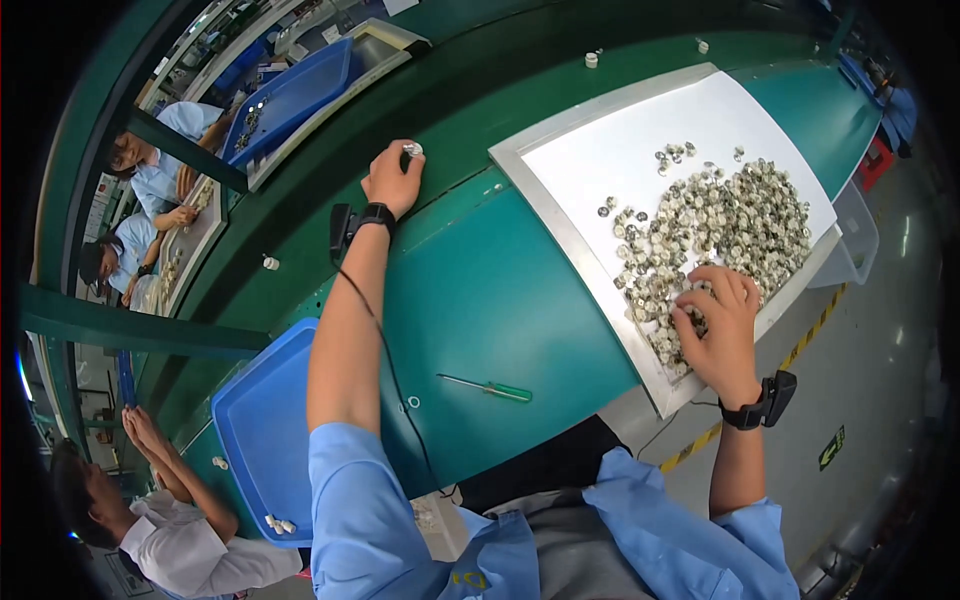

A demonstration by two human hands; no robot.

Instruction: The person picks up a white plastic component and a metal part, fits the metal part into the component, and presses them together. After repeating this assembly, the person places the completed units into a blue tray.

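My left hand (393, 182) is raised over the dark green belt, its fingers closed on a small round silvery-white part (413, 149). At the right, my right hand (722, 325) reaches into a heap of small round parts (735, 215), white and metallic. Its fingers are curved and apart, with the thumb low among the parts; whether a fingertip touches one I cannot tell. The heap lies on a white sheet (580, 150) in a shallow metal-rimmed tray (575, 250). Both wrists wear black straps with small devices.
A green-handled screwdriver (508, 391) and a white ring (413, 402) lie on the green tabletop (480, 300), near a black cable. A blue tray (262, 440) holds a few white parts. More parts stand along the belt (470, 120). Co-workers sit at the left.
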